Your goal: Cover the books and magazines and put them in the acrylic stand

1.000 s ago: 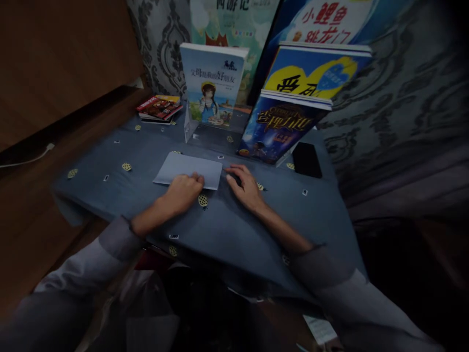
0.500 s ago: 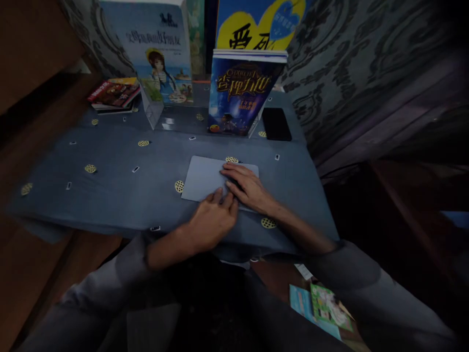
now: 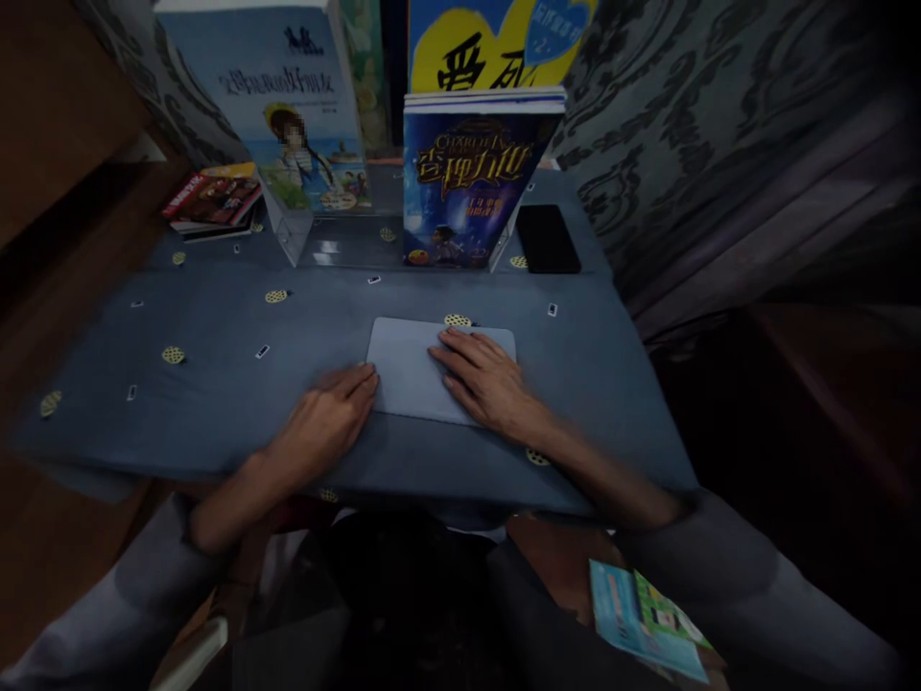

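Light: dim, bluish cast | Brightest: standing book covers point(image 3: 460, 182) at top centre | Corners: fall off to near black | Glare: faint on clear book stand point(image 3: 323, 251) | Blur: sleeves at lower edge | Distortion: wide-angle bowing of bench point(image 3: 216, 384) edges

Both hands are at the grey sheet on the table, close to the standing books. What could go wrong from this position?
The grey sheet lies on a loose blue tablecloth; with the right hand flat on it and the left hand at its edge, a push might wrinkle the cloth or slide the sheet.

The dark blue book stands upright just behind the sheet, so a forward reach could tip it, perhaps onto the black phone beside it.
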`<state>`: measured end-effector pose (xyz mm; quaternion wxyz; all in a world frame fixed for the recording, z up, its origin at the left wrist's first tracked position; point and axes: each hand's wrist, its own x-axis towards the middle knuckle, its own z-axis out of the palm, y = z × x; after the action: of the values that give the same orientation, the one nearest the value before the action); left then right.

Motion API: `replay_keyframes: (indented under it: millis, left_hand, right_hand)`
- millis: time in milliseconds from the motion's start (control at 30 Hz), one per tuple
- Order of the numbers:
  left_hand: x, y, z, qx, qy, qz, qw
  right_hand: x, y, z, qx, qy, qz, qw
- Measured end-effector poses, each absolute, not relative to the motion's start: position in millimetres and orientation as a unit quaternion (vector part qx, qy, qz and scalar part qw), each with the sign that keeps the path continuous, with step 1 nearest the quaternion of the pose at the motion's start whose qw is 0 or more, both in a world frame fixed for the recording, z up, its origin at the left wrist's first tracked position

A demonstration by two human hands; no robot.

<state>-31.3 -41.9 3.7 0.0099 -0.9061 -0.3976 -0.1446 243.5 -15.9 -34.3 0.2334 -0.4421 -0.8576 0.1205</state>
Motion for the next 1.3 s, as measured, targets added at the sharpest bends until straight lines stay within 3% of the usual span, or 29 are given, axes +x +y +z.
replay_keyframes:
  millis: [333,700,1300]
  left_hand:
    - [-10.7,22.4,7.9,-0.891,-0.450,-0.059,0.003]
    - [1.6,23.4,10.8,-0.897,-0.439,-0.043,0.022]
    - [45.1,28.5,-17.0,-0.927,-0.348,-0.138,0.025]
  right_hand:
    - [243.3,-16.8,-32.6,-0.440,-0.858,0.126,0.233]
    - [241.2,-18.1,-31.4,-0.436,-0.862,0.111,0.233]
    - [248.7,-24.7,-26.8,-0.485,-0.843,0.090,0.215]
